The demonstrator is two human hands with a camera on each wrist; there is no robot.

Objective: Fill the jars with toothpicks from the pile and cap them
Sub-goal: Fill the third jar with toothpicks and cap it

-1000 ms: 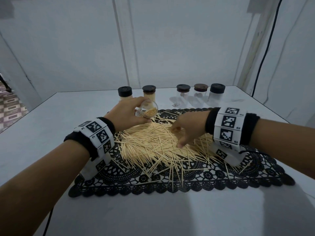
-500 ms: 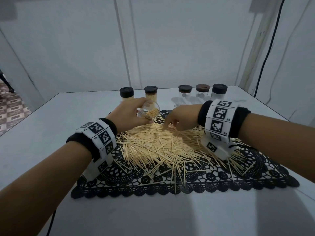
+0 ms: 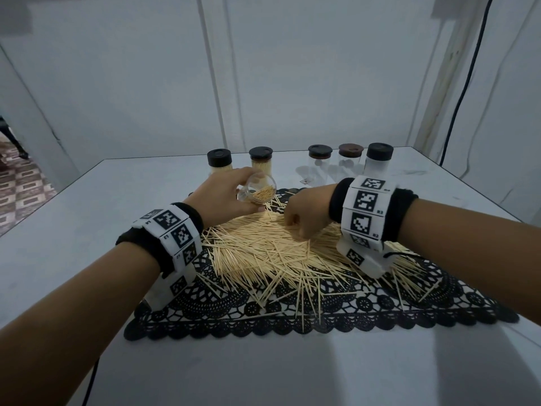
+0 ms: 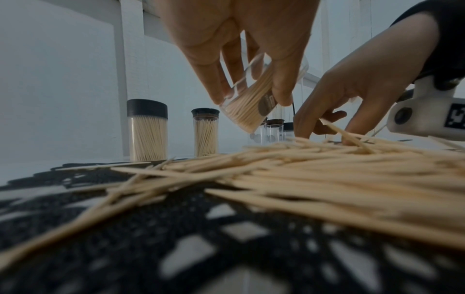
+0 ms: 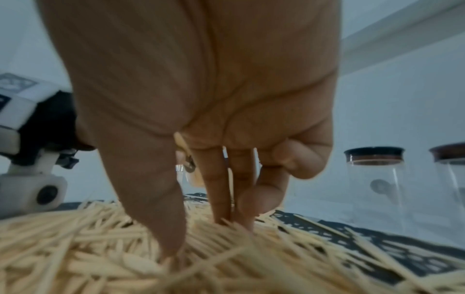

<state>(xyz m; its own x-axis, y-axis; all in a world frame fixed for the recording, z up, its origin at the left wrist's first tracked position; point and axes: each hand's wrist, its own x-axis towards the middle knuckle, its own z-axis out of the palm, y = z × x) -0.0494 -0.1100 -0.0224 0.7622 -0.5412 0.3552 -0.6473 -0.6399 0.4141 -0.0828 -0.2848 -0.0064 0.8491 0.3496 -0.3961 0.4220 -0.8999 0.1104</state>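
Note:
My left hand (image 3: 225, 197) grips a clear open jar (image 3: 259, 190), tilted with its mouth toward me and partly filled with toothpicks; the left wrist view shows the jar (image 4: 249, 107) between thumb and fingers above the pile. The toothpick pile (image 3: 263, 250) lies on a black lace mat (image 3: 322, 317). My right hand (image 3: 307, 215) is just right of the jar, with its thumb and fingers pushed down into the pile (image 5: 75, 248) and pinching toothpicks. How many it holds is hidden.
At the table's back stand two full black-capped jars (image 3: 219, 162) (image 3: 261, 162) on the left. To their right are three empty capped jars (image 3: 319, 165) (image 3: 349, 159) (image 3: 379, 162). Loose toothpicks spread toward the mat's front edge. A black cable hangs at right.
My right hand has moved left across the pile toward the jar and dug its fingertips into the toothpicks. The left hand has held the tilted jar nearly still.

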